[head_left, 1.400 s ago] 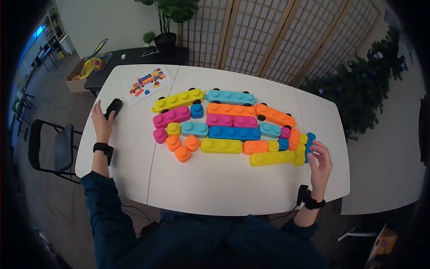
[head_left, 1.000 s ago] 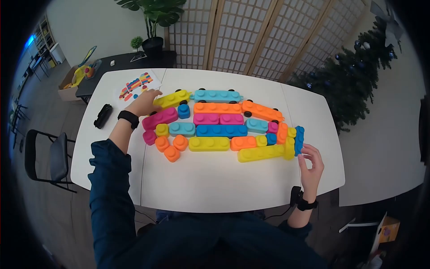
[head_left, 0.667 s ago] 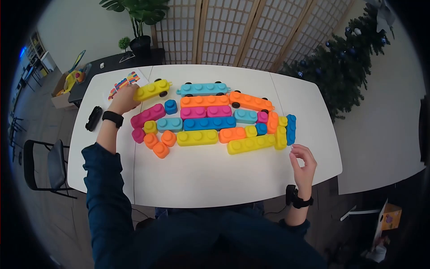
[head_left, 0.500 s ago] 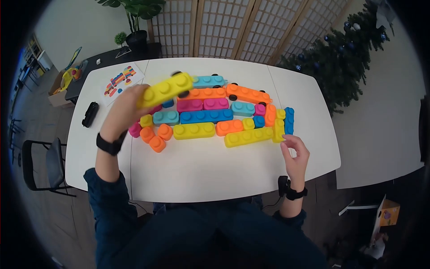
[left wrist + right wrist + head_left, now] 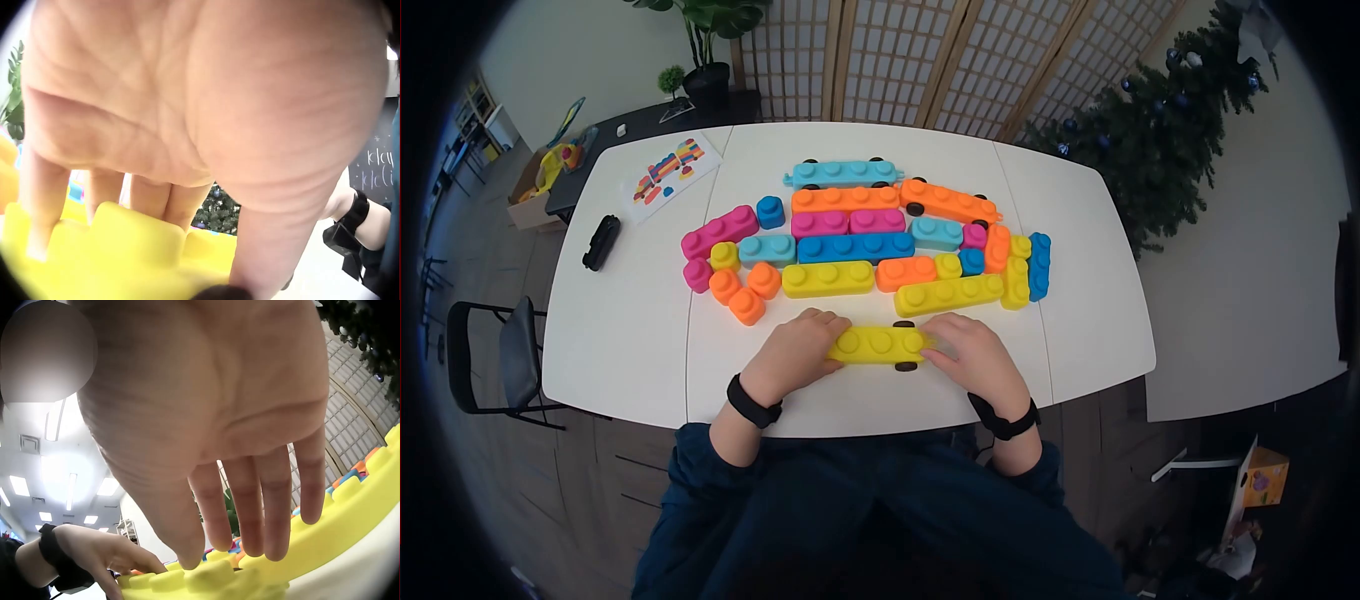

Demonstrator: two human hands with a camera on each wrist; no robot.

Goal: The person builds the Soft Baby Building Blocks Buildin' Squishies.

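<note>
A yellow wheeled toy train car (image 5: 880,345) with studs on top and black wheels lies lengthwise near the table's front edge in the head view. My left hand (image 5: 795,355) grips its left end, covering that part. In the left wrist view, several fingers are on the far side of the yellow studs (image 5: 137,237) and the thumb on the near side. At the car's other end, my right hand (image 5: 980,360) pinches the tip between thumb and fingers, just past the wheels. The right wrist view has those fingertips low beside the car's studs (image 5: 219,578).
Beyond the hands lie rows of colored building blocks, among them a long yellow block (image 5: 828,280) and a blue one (image 5: 855,248). Light blue (image 5: 845,174) and orange (image 5: 950,202) wheeled cars sit behind. A picture sheet (image 5: 670,178) and black case (image 5: 602,243) are at left.
The left hand left the black case, took the yellow car from the back left and brought it to the front. The right hand moved left from the blue block to the car's end.
</note>
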